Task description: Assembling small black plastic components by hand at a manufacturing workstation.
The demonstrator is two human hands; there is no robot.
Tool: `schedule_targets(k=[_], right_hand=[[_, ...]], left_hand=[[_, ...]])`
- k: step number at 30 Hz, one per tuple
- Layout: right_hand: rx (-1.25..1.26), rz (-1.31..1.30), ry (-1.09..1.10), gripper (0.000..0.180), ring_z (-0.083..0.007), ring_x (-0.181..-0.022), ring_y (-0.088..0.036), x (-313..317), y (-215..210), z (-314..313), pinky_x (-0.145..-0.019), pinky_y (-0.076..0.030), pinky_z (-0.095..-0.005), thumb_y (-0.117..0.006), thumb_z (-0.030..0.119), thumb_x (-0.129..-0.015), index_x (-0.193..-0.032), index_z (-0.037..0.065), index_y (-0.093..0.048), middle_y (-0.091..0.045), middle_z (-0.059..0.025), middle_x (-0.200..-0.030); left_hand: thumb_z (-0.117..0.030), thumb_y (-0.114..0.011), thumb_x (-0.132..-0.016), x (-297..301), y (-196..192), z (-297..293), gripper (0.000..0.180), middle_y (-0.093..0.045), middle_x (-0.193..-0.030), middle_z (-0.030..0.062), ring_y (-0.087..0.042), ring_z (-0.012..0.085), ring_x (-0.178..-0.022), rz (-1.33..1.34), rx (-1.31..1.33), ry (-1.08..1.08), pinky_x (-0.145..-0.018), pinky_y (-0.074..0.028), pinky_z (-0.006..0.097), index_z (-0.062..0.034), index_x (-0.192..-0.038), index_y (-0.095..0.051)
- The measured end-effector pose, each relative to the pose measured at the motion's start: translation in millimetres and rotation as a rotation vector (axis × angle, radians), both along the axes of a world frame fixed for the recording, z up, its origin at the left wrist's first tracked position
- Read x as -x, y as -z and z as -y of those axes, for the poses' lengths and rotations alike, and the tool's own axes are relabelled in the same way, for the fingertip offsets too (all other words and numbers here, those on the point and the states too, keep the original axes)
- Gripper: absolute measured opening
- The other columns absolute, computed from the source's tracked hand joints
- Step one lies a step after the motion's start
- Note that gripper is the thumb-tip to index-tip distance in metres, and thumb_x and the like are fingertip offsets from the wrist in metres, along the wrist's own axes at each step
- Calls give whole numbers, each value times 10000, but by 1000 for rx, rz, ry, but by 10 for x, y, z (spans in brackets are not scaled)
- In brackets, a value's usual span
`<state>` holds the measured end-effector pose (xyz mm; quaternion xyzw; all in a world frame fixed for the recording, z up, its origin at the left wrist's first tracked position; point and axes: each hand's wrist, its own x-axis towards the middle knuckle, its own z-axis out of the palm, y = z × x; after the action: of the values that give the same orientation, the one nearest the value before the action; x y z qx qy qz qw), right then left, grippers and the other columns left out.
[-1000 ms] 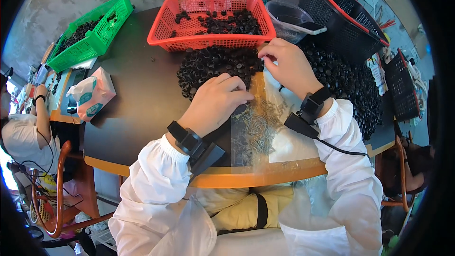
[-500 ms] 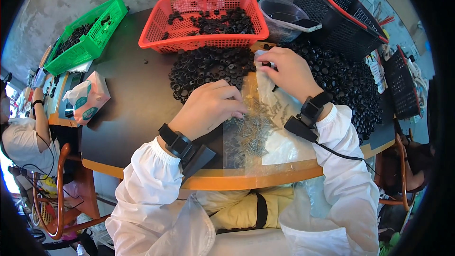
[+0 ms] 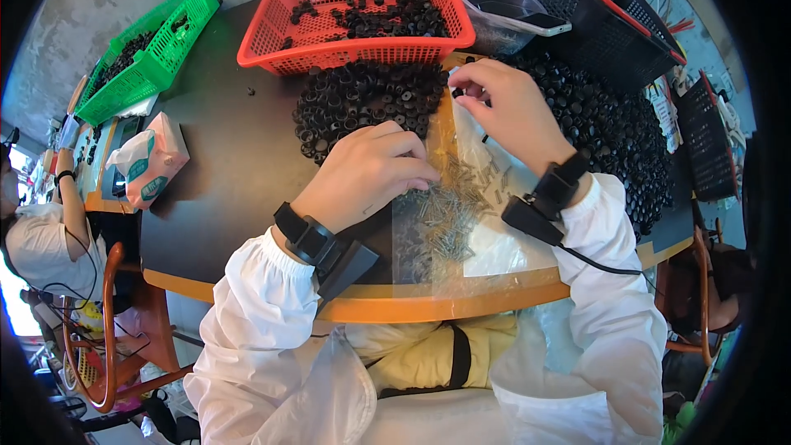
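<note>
Head view: your left hand (image 3: 367, 175) curled over screws (image 3: 449, 210) on clear bag (image 3: 461, 239), grip contents unclear; right hand (image 3: 503, 107) pinches small black cap (image 3: 458, 92) near red basket (image 3: 354, 12). Next: likely pick screw.

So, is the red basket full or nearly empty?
Nearly empty. In the red basket, black parts lie only in a thin layer toward the back right, and bare mesh floor shows at the left.

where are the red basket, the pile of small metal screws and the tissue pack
red basket (image 3: 346, 53), head view, on its front wall
pile of small metal screws (image 3: 453, 214), head view, on the middle of the heap on the clear plastic sheet
tissue pack (image 3: 148, 166), head view, on its front face
</note>
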<state>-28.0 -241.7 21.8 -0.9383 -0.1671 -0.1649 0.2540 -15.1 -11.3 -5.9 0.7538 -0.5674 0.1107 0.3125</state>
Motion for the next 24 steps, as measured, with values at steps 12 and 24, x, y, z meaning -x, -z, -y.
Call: schedule_targets(k=[12, 24], right_hand=[[-566, -422, -79, 181, -111, -783, -665, 556, 163, 33, -733, -533, -253, -716, 31, -802, -967, 11, -643, -687, -53, -871], [-506, -275, -158, 254, -152, -805, -662, 597, 238, 6, -708, -529, -251, -700, 30, -800, -1053, 53, -678, -670, -77, -996]], left_hand=[[-110, -706, -762, 25, -22, 29, 88, -603, -827, 35, -581, 243, -784, -77, -42, -27, -685, -478, 342, -86, -825, -649], [-50, -691, -768, 46, -58, 37, 156, -607, -884, 60, -573, 266, -834, -101, -73, -137, -736, -470, 352, -59, -882, -585]])
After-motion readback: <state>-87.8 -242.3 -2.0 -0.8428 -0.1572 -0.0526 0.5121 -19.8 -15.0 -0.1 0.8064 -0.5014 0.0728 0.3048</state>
